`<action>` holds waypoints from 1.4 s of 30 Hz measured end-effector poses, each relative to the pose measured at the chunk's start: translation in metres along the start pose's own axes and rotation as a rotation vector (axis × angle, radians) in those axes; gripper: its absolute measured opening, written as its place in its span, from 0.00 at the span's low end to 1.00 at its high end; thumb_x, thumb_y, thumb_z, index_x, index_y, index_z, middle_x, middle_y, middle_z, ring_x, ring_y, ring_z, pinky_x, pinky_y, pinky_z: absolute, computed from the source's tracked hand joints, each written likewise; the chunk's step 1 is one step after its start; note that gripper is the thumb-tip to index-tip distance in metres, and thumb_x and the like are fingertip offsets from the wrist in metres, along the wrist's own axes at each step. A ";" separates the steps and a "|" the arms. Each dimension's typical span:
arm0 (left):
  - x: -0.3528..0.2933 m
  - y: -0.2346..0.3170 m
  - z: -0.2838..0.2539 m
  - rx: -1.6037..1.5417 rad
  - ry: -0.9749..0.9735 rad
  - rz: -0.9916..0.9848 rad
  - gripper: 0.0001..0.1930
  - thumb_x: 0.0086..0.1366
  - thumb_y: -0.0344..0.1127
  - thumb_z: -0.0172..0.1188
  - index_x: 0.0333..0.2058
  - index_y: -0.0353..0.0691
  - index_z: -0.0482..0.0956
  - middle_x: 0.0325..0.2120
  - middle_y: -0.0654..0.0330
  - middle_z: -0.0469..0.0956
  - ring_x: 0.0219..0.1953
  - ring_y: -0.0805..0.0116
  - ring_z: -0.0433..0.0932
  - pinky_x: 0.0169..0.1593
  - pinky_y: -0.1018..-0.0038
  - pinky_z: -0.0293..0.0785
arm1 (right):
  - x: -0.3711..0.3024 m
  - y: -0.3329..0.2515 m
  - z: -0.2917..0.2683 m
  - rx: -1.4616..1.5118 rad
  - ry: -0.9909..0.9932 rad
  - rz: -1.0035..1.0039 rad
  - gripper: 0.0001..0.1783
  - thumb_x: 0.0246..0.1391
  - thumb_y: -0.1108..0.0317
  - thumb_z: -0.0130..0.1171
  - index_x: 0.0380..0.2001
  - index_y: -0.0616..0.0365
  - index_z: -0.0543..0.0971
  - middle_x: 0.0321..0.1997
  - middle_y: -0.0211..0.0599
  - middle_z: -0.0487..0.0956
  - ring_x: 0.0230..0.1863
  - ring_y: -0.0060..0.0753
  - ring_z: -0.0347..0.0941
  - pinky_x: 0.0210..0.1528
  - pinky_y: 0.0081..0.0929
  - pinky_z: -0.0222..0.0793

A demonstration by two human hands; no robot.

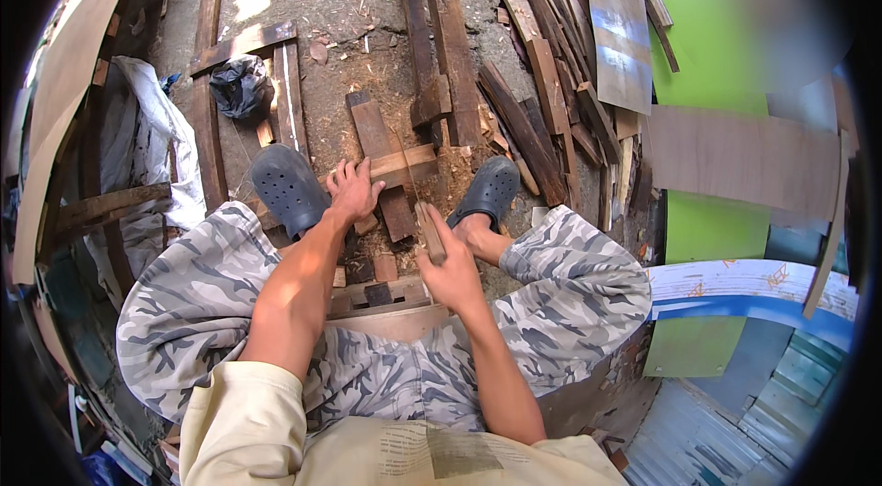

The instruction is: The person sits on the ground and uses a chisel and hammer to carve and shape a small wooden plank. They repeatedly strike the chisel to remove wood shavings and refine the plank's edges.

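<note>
My right hand [450, 273] is closed around the wooden handle [429, 233] of a handsaw, whose thin blade [410, 175] runs forward from it. The blade meets a light brown wood piece [406, 164] lying crosswise between my feet. My left hand [353, 192] rests on that piece, left of the blade, its fingers spread. Under the piece lies a darker board [397, 212], pointing away from me. My left foot, in a dark clog [290, 190], is by the piece's left end. The other dark clog [487, 192] stands to the right of the saw.
Sawdust [459, 169] and small wood blocks [384, 265] lie around my feet. Long dark beams [450, 36] stretch ahead, and a lumber pile [551, 73] fills the right side. A black plastic bag [239, 86] and white sacking [161, 128] are at the left. Green panels [717, 229] stand far right.
</note>
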State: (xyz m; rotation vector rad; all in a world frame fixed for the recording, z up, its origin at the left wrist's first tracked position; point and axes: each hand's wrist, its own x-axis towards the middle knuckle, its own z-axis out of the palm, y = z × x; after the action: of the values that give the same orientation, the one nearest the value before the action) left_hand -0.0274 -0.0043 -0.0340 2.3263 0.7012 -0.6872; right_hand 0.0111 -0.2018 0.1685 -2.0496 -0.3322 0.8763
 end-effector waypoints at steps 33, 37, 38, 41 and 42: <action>-0.040 0.044 0.040 0.530 0.203 0.666 0.35 0.71 0.43 0.49 0.72 0.35 0.57 0.76 0.50 0.49 0.78 0.54 0.45 0.78 0.60 0.41 | -0.177 -0.023 -0.084 0.093 0.145 0.054 0.38 0.57 0.72 0.61 0.71 0.63 0.64 0.44 0.54 0.84 0.38 0.33 0.81 0.44 0.30 0.76; -0.041 0.065 0.025 0.601 0.120 0.511 0.38 0.71 0.50 0.51 0.73 0.36 0.55 0.76 0.50 0.47 0.79 0.54 0.42 0.78 0.61 0.39 | -0.176 -0.013 -0.083 0.202 0.128 0.153 0.37 0.57 0.71 0.61 0.70 0.63 0.66 0.43 0.54 0.84 0.36 0.32 0.80 0.43 0.29 0.76; -0.044 0.065 0.022 0.641 -0.007 0.557 0.39 0.71 0.52 0.50 0.73 0.36 0.54 0.77 0.51 0.47 0.79 0.55 0.41 0.79 0.61 0.38 | -0.175 -0.011 -0.082 0.181 0.135 0.121 0.37 0.57 0.70 0.61 0.70 0.63 0.66 0.42 0.54 0.84 0.35 0.32 0.80 0.42 0.29 0.76; -0.040 0.035 0.045 0.529 -0.409 0.807 0.34 0.73 0.56 0.48 0.68 0.37 0.63 0.72 0.50 0.58 0.76 0.54 0.54 0.76 0.59 0.51 | -0.172 -0.023 -0.081 0.090 0.093 0.092 0.37 0.57 0.69 0.62 0.70 0.63 0.66 0.41 0.55 0.84 0.34 0.35 0.82 0.40 0.31 0.76; -0.040 0.032 0.047 0.420 -0.306 0.814 0.31 0.73 0.54 0.50 0.66 0.37 0.67 0.70 0.50 0.64 0.74 0.55 0.58 0.74 0.58 0.55 | -0.170 -0.026 -0.082 0.058 0.080 0.097 0.37 0.58 0.68 0.62 0.70 0.63 0.66 0.40 0.56 0.85 0.33 0.37 0.83 0.40 0.31 0.76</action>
State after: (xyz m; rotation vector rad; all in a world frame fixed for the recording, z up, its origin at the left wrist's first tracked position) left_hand -0.0498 -0.0699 -0.0291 2.4847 -0.5663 -0.8069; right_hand -0.0525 -0.3247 0.2994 -2.0541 -0.1631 0.8496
